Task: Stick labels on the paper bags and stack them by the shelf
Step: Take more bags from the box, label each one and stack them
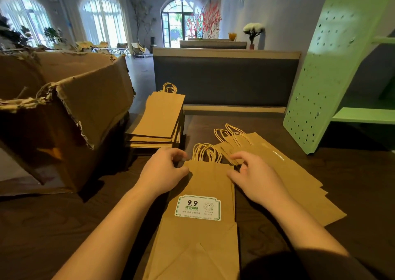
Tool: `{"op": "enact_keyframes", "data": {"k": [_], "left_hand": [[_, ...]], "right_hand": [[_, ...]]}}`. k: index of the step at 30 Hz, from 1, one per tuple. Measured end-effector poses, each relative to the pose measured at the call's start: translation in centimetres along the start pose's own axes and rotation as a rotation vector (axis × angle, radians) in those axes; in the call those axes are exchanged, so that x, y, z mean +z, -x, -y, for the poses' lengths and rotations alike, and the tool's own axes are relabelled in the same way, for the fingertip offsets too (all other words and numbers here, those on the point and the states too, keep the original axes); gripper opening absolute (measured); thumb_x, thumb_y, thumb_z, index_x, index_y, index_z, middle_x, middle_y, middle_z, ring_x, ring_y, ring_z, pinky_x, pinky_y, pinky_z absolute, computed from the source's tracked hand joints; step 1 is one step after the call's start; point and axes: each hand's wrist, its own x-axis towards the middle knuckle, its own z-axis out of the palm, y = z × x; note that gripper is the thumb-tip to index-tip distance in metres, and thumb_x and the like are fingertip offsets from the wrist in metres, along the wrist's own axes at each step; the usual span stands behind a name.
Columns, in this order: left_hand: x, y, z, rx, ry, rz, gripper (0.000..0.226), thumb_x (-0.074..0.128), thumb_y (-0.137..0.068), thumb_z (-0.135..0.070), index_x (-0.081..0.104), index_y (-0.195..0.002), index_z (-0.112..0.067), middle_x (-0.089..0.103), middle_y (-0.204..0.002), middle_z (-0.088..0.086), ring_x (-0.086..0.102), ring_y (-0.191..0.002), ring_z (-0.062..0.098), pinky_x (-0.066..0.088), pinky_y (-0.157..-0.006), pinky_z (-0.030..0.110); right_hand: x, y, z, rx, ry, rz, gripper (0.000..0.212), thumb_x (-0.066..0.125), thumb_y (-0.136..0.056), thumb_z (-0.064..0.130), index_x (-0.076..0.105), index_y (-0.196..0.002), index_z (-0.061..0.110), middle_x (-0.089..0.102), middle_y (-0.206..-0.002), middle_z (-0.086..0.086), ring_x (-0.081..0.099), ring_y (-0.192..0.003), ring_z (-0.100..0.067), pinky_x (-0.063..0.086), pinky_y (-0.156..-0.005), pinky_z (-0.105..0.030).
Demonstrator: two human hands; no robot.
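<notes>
A flat kraft paper bag (205,185) lies lengthwise at the near middle of the dark wood-grain table (64,226), its folded bottom toward the near edge and its mouth pointing away. Its twisted paper-cord handles (205,153) loop out past the mouth. A white rectangular label (197,208) with notched corners, a green border and "9.9" printed on it is stuck across the bag's middle, just above the crease of the bottom fold.

The left hand (164,168) pinches the bag's far left corner between curled fingers and thumb. The right hand (254,177) grips the far right corner, thumb pressed on the paper and fingers curled over the edge.

Just to the right, partly under that hand, more brown paper bags (288,179) lie fanned out flat and overlapping, handles toward the far side, with a thin white strip (277,154) on top of them. Toward the table's far left a squared stack of bags (162,117) lies flat, handles at the far end.

A large corrugated cardboard box (74,108) with ragged, torn flaps stands at the left edge; its inside is in shadow and its contents cannot be seen. At the right edge rises a light green shelf (333,66) with a perforated side panel.
</notes>
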Motion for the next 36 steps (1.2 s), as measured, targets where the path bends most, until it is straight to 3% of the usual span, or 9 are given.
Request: {"op": "enact_keyframes", "data": {"k": [3, 5, 9, 13, 18, 22, 27, 32, 36], "left_hand": [[0.1, 0.4, -0.6, 0.077, 0.059, -0.03, 0.023, 0.07, -0.091, -0.03, 0.067, -0.112, -0.038, 0.055, -0.107, -0.012, 0.054, -0.095, 0.005, 0.049, -0.086, 0.028], [0.3, 0.7, -1.2, 0.137, 0.131, -0.046, 0.015, 0.067, -0.094, -0.031, 0.068, -0.107, -0.039, 0.055, -0.103, -0.011, 0.055, -0.091, 0.005, 0.048, -0.081, 0.027], [0.5, 1.0, -1.6, 0.199, 0.191, -0.041, 0.01, 0.065, -0.095, -0.033, 0.069, -0.1, -0.041, 0.056, -0.099, -0.01, 0.056, -0.086, 0.005, 0.048, -0.076, 0.027], [0.8, 1.2, -1.6, 0.214, 0.166, 0.011, 0.008, 0.063, -0.097, -0.036, 0.069, -0.098, -0.041, 0.055, -0.097, -0.015, 0.054, -0.084, 0.002, 0.042, -0.072, 0.021], [1.1, 1.2, -1.6, 0.205, 0.149, 0.079, 0.01, 0.062, -0.097, -0.037, 0.071, -0.102, -0.04, 0.059, -0.099, -0.015, 0.056, -0.083, 0.004, 0.045, -0.073, 0.023], [1.2, 1.2, -1.6, 0.201, 0.081, 0.165, 0.014, 0.061, -0.099, -0.038, 0.071, -0.107, -0.041, 0.061, -0.103, -0.019, 0.056, -0.085, -0.001, 0.04, -0.071, 0.014], [1.1, 1.0, -1.5, 0.185, 0.083, 0.188, 0.016, 0.06, -0.099, -0.04, 0.072, -0.109, -0.044, 0.064, -0.103, -0.023, 0.057, -0.09, -0.005, 0.042, -0.07, 0.011], [0.9, 1.2, -1.7, 0.202, 0.063, 0.185, 0.019, 0.058, -0.099, -0.045, 0.071, -0.113, -0.046, 0.065, -0.107, -0.026, 0.06, -0.098, -0.005, 0.054, -0.086, 0.022], [0.7, 1.7, -3.7, 0.206, 0.527, 0.266, 0.037, 0.063, -0.095, -0.049, 0.061, -0.131, -0.043, 0.07, -0.12, -0.019, 0.065, -0.109, -0.002, 0.053, -0.095, 0.029]], "right_hand": [[-1.2, -0.8, -1.5, 0.078, 0.11, -0.12, 0.039, 0.068, -0.088, 0.04, 0.058, -0.126, 0.036, 0.063, -0.104, 0.011, 0.059, -0.105, -0.014, 0.054, -0.09, -0.044], [-1.4, -1.1, -2.3, 0.178, 0.282, -0.009, 0.057, 0.066, -0.085, 0.053, 0.05, -0.137, 0.037, 0.052, -0.135, 0.006, 0.043, -0.131, -0.022, 0.043, -0.105, -0.051], [-1.7, -1.3, -3.1, 0.301, 0.314, 0.222, 0.082, 0.063, -0.082, 0.061, 0.03, -0.152, 0.032, 0.036, -0.153, -0.001, 0.033, -0.141, -0.028, 0.036, -0.111, -0.054], [-2.2, -1.2, -2.5, 0.298, 0.288, 0.207, 0.06, 0.053, -0.093, 0.048, 0.044, -0.145, 0.021, 0.051, -0.142, -0.006, 0.05, -0.127, -0.027, 0.046, -0.104, -0.047], [-3.0, -1.4, -1.8, 0.286, 0.216, -0.036, 0.031, 0.033, -0.103, 0.023, 0.061, -0.096, 0.009, 0.059, -0.084, -0.005, 0.06, -0.083, -0.024, 0.051, -0.071, -0.039], [-3.7, -1.6, -2.0, 0.255, 0.095, -0.163, 0.03, 0.031, -0.106, 0.021, 0.054, -0.089, 0.012, 0.06, -0.089, -0.006, 0.054, -0.082, -0.023, 0.037, -0.068, -0.032], [-6.1, -1.1, -1.4, 0.228, -0.285, -0.298, 0.036, 0.041, -0.104, 0.02, 0.054, -0.076, 0.003, 0.053, -0.069, -0.013, 0.047, -0.064, -0.022, 0.031, -0.059, -0.034], [-8.8, 0.6, 1.0, 0.307, -0.752, -0.317, 0.026, 0.051, -0.102, 0.027, 0.071, -0.087, 0.021, 0.076, -0.083, -0.004, 0.068, -0.073, -0.016, 0.046, -0.063, -0.031], [-8.3, 0.9, 2.0, 0.296, -0.924, -0.18, 0.012, 0.061, -0.095, 0.036, 0.072, -0.097, 0.031, 0.078, -0.092, 0.002, 0.072, -0.09, -0.018, 0.056, -0.082, -0.038]]}}
